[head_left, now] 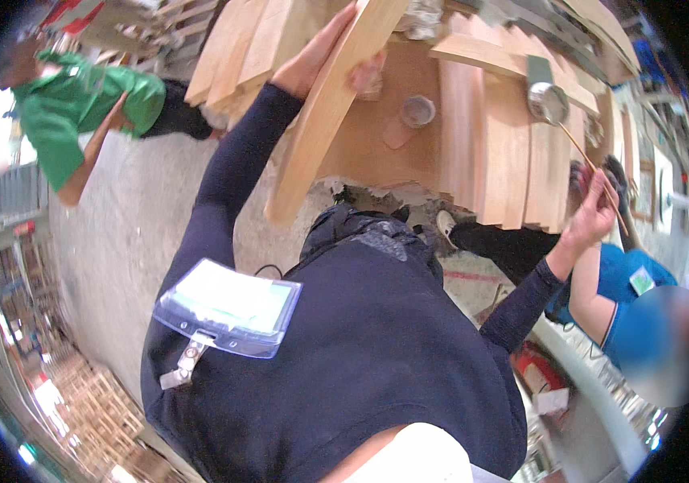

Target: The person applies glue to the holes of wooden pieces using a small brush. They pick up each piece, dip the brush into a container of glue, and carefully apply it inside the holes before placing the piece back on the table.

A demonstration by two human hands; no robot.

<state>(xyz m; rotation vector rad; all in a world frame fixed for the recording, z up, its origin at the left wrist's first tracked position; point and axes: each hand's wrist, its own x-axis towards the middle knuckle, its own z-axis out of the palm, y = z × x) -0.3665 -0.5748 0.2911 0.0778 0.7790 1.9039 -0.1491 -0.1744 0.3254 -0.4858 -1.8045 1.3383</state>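
My left hand point(312, 60) is closed around a long pale wooden board point(328, 113), which it holds tilted above the worktop; part of the fingers is hidden behind the wood. On the right, my right hand point(590, 213) pinches a thin wooden stick point(577, 146). The stick's far end reaches to a round metal tin point(549, 103) standing among the boards. Whether the tip is inside the tin or at its rim, I cannot tell.
Boards lie side by side point(509, 153) on the right and in a stack point(248, 40) at upper left. A small round cup point(418, 111) stands on the brown worktop point(396, 68). A person in green point(87, 113) is at left, another in blue point(634, 274) at right.
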